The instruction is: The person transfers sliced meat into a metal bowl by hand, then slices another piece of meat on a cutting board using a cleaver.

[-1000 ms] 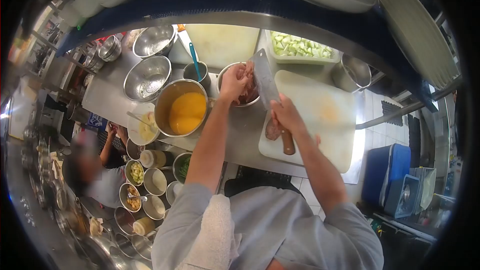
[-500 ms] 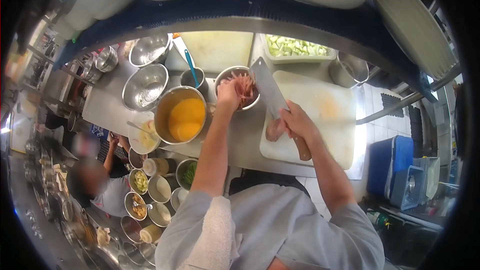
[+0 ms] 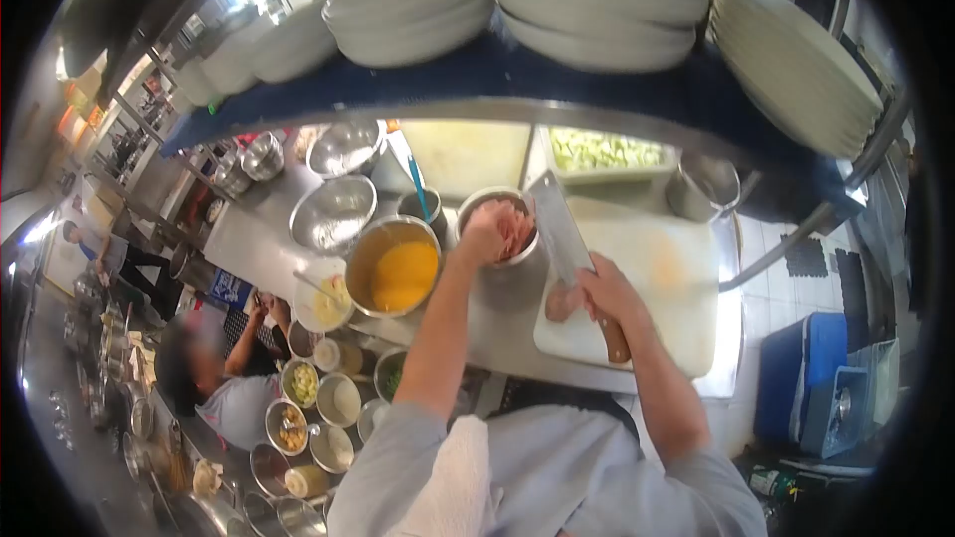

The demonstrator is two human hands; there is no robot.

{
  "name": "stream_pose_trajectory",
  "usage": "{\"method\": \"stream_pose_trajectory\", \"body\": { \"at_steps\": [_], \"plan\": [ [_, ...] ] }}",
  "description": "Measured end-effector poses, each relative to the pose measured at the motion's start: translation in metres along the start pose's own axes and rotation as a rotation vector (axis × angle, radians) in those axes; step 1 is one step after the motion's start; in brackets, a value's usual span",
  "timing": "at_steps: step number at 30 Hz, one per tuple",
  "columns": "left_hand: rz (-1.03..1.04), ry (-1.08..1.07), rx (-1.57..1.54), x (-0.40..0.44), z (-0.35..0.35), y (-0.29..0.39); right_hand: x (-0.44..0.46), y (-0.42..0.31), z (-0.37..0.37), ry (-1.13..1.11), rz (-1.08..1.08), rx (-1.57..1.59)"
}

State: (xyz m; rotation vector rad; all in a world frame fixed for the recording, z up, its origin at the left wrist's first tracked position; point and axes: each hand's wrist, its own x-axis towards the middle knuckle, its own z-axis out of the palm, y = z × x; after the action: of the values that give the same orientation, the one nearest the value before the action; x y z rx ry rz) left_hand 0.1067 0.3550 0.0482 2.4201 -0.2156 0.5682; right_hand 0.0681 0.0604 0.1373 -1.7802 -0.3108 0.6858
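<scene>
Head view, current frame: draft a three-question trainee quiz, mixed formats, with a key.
1. The left hand is at which container?
a) silver pot of orange-yellow liquid
b) round white-rimmed bowl of pink meat strips
c) pale rectangular tub of chopped green pieces

2. True or false: the tub lies beyond the large white cutting board.

3. Fill in: the right hand grips a broad-bladed steel cleaver with a ____ handle.

Key: 1 b; 2 true; 3 brown.

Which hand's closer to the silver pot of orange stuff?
The left hand, at the metal bowl of pink meat beside the pot. The right hand, farther off, holds the wooden-handled cleaver.
</scene>
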Motion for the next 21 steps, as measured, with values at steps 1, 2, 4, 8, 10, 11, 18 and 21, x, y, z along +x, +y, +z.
{"method": "stream_pose_trajectory", "body": {
  "at_steps": [1, 2, 4, 8, 10, 11, 18, 21],
  "plan": [
    [-0.124, -0.056, -0.058, 0.002, -0.004, 0.004, -0.002, 0.003, -0.003, -0.006, 0.004, 0.004],
    [-0.128, -0.040, -0.107, 0.002, -0.005, 0.007, -0.001, 0.003, -0.005, -0.014, -0.001, 0.006],
    [-0.160, -0.116, -0.103, -0.007, -0.008, 0.011, -0.003, 0.004, -0.008, -0.034, 0.005, 0.019],
    [-0.202, 0.077, -0.141, -0.012, -0.012, 0.004, 0.002, 0.002, -0.017, -0.071, -0.010, 0.009],
    [-0.298, 0.101, -0.249, -0.004, -0.028, 0.016, 0.006, 0.003, -0.020, -0.098, -0.009, -0.002],
    [-0.346, 0.113, -0.307, -0.001, -0.034, 0.022, 0.009, 0.002, -0.019, -0.115, 0.000, 0.000],
    [0.181, -0.047, 0.513, -0.038, 0.007, 0.046, 0.024, 0.002, -0.008, -0.219, 0.023, 0.097],
    [0.169, 0.065, 0.610, -0.052, 0.020, 0.012, 0.003, -0.004, -0.027, -0.155, 0.013, 0.128]
  ]
}}
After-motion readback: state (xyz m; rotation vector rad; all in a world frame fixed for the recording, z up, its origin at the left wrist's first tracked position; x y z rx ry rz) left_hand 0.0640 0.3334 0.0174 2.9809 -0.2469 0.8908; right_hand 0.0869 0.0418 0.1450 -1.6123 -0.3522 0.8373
